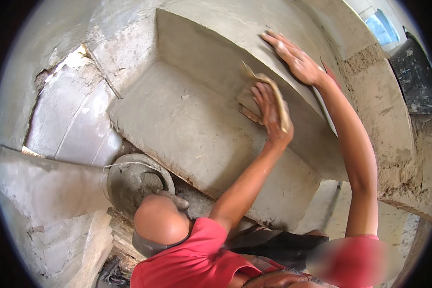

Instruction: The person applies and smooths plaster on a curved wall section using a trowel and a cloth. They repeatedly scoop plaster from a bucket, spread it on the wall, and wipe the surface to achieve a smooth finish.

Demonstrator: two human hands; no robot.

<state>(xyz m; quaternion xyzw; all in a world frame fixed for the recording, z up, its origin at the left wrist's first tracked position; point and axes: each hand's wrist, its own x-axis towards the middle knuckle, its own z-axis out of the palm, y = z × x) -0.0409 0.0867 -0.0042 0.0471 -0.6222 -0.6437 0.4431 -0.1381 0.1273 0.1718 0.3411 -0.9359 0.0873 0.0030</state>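
My left hand (270, 108) is closed on a tan, mud-smeared pad (282, 113) with a thin curved edge. It holds the pad close to the grey upright face (197, 53) of a plastered step, over the flat ledge (173, 120) below. The pad's exact kind cannot be told, and part of it lies behind my fingers. My right hand (295, 62) rests on the upper plastered surface, near its edge, with fingers stretched out and holding nothing. A pale thin strip (325, 110) shows beside my right forearm.
A mortar-caked bucket (115, 185) with a wire handle stands left of the ledge, grey mix inside. Small crumbs (185, 97) lie on the ledge. A broken wall opening (65, 110) is at left. Blue (381, 26) and black (415, 74) containers sit at upper right.
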